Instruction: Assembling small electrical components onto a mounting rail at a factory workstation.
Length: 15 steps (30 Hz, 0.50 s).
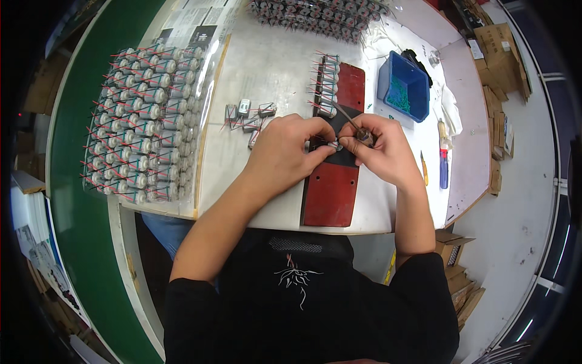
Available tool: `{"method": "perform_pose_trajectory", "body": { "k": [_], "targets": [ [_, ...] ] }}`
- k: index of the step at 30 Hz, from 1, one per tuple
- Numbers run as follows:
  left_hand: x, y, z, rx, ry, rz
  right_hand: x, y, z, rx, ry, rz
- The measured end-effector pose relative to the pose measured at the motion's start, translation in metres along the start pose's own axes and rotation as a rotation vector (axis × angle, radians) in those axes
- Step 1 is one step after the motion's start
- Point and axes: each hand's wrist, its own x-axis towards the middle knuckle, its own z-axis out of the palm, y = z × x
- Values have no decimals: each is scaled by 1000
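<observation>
Over the dark middle of a red board (330, 197), my two hands meet. My left hand (286, 148) pinches a small motor (334, 145), mostly hidden by the fingertips. My right hand (389, 150) is closed round a screwdriver (347, 115), its metal shaft slanting up and to the left. The right thumb and fingertip press close against the same small motor. Just beyond, a row of small motors (328, 79) with red and teal wires stands along the board's left edge. Several loose motors (244, 108) lie on the white table left of the board.
A tray of wired motors (136, 127) fills the table's left side, and another motor batch (318, 18) sits at the back. At right are a blue bin (418, 94) with small green pieces, a yellow knife (424, 168) and a purple-handled screwdriver (444, 167). A raised pinkish board (470, 115) edges the right side.
</observation>
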Motion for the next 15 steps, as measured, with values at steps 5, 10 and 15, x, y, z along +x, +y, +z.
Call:
{"method": "perform_pose_trajectory", "body": {
  "k": [5,10,15],
  "targets": [
    [0,-1,1,9,-1,-13,2,-4,0,-37,-2,-14],
    [0,-1,2,-7,-9,-18,4,-9,-3,46,-53,90],
    [2,2,6,14,31,2,6,-13,-4,-31,-90,117]
  ]
}}
